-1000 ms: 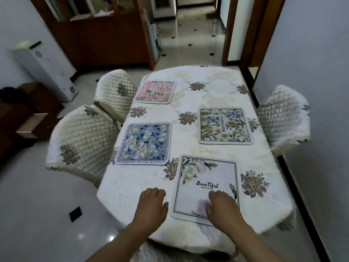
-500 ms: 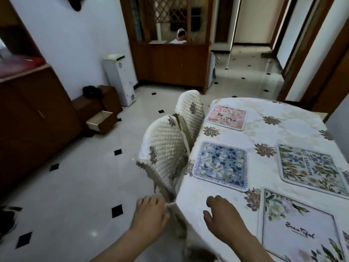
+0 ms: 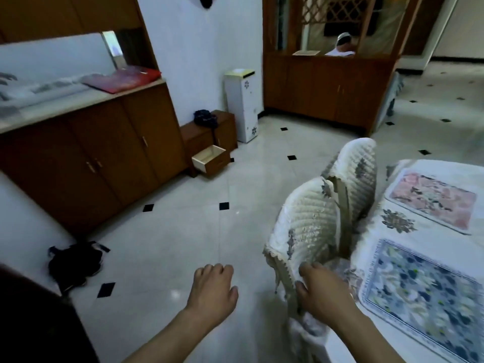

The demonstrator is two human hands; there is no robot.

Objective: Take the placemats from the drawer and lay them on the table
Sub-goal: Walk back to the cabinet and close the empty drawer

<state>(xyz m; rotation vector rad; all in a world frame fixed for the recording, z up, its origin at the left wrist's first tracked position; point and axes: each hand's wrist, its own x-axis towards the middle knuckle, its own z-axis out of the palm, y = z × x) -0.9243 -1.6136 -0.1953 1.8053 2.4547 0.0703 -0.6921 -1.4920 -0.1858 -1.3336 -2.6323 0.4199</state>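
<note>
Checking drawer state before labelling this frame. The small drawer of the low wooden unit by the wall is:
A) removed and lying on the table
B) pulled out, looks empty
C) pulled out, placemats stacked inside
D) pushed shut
B: the drawer stands pulled out, its pale inside bare as far as shows.

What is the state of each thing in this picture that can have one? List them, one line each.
drawer: pulled open
cabinet doors: shut
blue placemat: flat on table
pink placemat: flat on table
left hand: empty, fingers curled
right hand: empty, by the chair cover
</note>
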